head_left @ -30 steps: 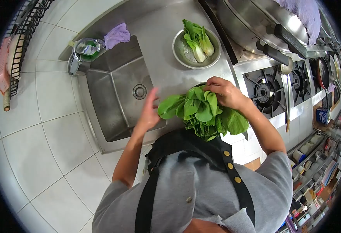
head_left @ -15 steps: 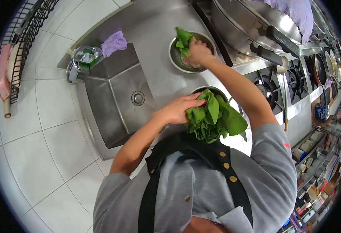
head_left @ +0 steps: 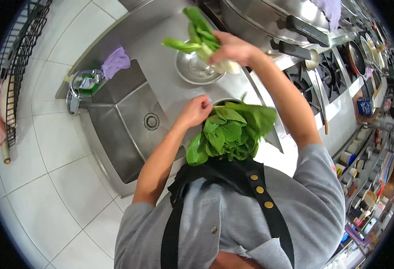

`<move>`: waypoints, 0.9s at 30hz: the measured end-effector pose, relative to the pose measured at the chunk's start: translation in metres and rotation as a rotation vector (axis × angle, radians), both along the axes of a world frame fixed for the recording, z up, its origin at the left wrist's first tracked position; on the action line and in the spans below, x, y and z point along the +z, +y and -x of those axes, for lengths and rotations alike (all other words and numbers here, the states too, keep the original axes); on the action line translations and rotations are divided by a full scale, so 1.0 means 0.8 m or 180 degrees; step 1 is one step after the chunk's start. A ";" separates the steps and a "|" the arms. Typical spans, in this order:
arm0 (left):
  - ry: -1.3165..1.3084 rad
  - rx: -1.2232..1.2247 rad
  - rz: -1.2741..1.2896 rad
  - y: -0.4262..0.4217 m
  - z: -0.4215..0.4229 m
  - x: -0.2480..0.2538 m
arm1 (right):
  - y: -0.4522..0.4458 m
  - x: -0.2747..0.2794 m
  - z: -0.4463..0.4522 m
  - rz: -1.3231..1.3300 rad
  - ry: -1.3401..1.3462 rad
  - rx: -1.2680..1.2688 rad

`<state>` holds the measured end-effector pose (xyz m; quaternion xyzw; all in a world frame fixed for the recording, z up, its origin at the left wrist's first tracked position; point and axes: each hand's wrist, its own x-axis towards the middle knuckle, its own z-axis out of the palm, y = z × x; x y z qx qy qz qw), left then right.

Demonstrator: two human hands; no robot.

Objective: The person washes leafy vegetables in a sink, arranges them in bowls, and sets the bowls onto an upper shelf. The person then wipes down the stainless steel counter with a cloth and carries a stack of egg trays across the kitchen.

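My right hand [head_left: 233, 51] grips a bunch of bok choy [head_left: 201, 38], its pale stem end at the palm and green leaves pointing away to the upper left. The bunch is held over a metal bowl [head_left: 197, 81] on the steel counter, whose inside looks speckled. My left hand [head_left: 193, 111] hovers beside the near bowl with its fingers curled closed; nothing shows in them. A large heap of leafy greens [head_left: 232, 130] fills the near metal bowl [head_left: 226, 101] and hangs over its edge toward my apron, hiding most of that bowl.
To the left is a steel sink [head_left: 125, 130] with a drain. A purple cloth [head_left: 115, 62] and a clear jug [head_left: 84, 83] with green liquid sit at its far corner. Large lidded pots [head_left: 259, 22] and gas burners [head_left: 302, 87] stand at right, with a long-handled ladle [head_left: 312, 60].
My right hand has lifted the bok choy up from the far bowl. My left hand has let go of the heaped greens and moved left, its fingers curling. The camera view has shifted slightly.
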<state>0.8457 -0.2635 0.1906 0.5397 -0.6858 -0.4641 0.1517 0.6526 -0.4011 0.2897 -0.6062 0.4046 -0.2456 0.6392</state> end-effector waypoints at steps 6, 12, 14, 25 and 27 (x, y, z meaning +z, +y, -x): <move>0.0637 0.1319 -0.1351 0.140 -0.003 0.026 | 0.119 0.055 0.163 0.0357 0.0223 -0.1067; 0.2154 0.2180 -0.0388 0.054 -0.064 -0.013 | 0.228 -0.061 0.206 -0.0561 -0.0458 -0.1825; 0.2459 0.1824 -0.0852 0.002 -0.047 -0.017 | 0.242 -0.088 0.185 -0.0853 -0.0810 -0.1864; 0.3322 0.0756 -0.0864 -0.036 -0.001 -0.022 | 0.245 -0.107 0.125 -0.1312 -0.0923 -0.2019; 0.3675 0.1170 -0.1227 0.001 -0.028 -0.009 | 0.263 -0.109 0.122 -0.1216 -0.1141 -0.1907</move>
